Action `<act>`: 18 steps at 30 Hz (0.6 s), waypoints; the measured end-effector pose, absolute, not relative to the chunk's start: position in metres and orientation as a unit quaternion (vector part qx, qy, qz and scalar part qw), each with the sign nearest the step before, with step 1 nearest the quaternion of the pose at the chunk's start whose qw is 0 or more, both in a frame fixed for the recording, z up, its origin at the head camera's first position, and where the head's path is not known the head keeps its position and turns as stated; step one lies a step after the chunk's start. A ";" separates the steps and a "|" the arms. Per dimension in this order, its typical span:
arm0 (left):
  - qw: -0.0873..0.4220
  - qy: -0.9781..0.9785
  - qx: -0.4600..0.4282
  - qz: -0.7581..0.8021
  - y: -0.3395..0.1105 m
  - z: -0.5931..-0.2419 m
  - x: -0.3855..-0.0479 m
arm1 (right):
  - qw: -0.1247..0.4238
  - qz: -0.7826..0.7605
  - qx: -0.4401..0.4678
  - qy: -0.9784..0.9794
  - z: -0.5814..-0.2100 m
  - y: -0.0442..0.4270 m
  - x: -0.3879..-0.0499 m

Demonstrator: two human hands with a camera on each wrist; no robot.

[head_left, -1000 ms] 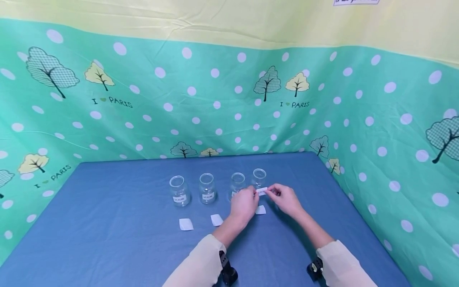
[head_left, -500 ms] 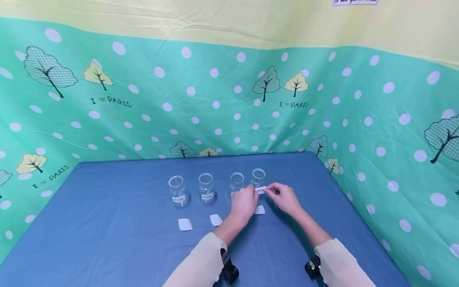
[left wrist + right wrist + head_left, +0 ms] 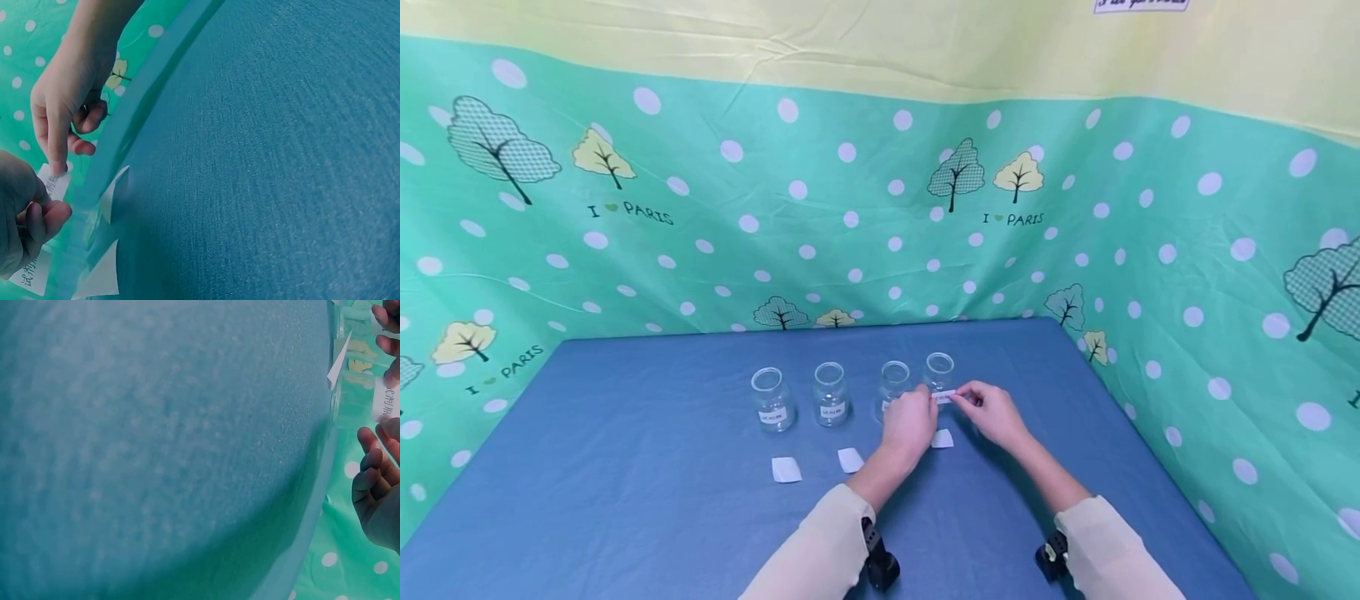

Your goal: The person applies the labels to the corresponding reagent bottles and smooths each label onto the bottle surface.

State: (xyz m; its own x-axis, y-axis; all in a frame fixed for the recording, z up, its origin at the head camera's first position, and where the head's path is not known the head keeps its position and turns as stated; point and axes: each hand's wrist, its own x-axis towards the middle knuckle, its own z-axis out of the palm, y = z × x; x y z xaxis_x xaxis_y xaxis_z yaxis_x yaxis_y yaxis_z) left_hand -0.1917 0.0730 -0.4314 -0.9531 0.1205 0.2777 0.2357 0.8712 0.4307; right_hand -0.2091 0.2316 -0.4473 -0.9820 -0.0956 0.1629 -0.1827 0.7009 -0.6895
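A small white label (image 3: pixel 943 397) printed with dark characters is stretched between both hands, in front of the rightmost glass jar (image 3: pixel 939 367). My left hand (image 3: pixel 910 427) pinches its left end and partly covers the third jar (image 3: pixel 893 379). At its right end, the thumb and finger of my right hand (image 3: pixel 996 414) pinch the label. In the right wrist view the label (image 3: pixel 386 400) appears upright against the jar; whether it touches the glass I cannot tell. The left wrist view has my left hand (image 3: pixel 25 212) at the lower left, below my right hand (image 3: pixel 69 94).
Two open glass jars with white labels, the leftmost jar (image 3: pixel 772 398) and the second jar (image 3: pixel 831 393), stand to the left. Pieces of white paper (image 3: pixel 786 469) lie in front of the jars on the blue tablecloth (image 3: pixel 647 467). Patterned green cloth (image 3: pixel 820 250) hangs behind.
Both hands have shifted the label slightly, bringing it nearer to the rightmost jar's front. The jars and paper pieces have stayed in place; the head view has shifted a little.
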 end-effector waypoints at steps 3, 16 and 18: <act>0.124 -0.960 -0.091 -0.234 0.073 -0.431 -0.193 | 0.059 0.381 0.078 -0.919 -0.449 0.232 -0.210; 0.143 -0.966 -0.080 -0.199 0.076 -0.430 -0.190 | 0.055 0.392 0.035 -0.918 -0.448 0.232 -0.214; 0.146 -0.966 -0.080 -0.200 0.076 -0.431 -0.190 | 0.049 0.393 0.035 -0.918 -0.447 0.232 -0.215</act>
